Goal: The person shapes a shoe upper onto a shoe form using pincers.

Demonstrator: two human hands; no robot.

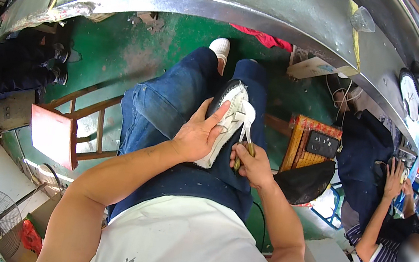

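Observation:
Over my lap lies a white shoe (227, 128) with a dark toe end and a rough, unfinished edge, its length pointing away from me. My left hand (199, 134) is closed round its left side, thumb and fingers pressing on the white material. In my right hand (254, 165) is a pair of pliers (246, 132), fingers wrapped round the handles. The metal jaws of the pliers are at the shoe's right edge, by a white strap or flap. Whether the jaws pinch the material I cannot tell.
A metal-topped workbench (205, 14) runs across ahead, with a plastic cup (364, 20) on it. A wooden stool (53, 134) stands left. At right are a woven-topped seat (296, 147), a dark phone (322, 144), a black bag (306, 182) and a seated co-worker (371, 209).

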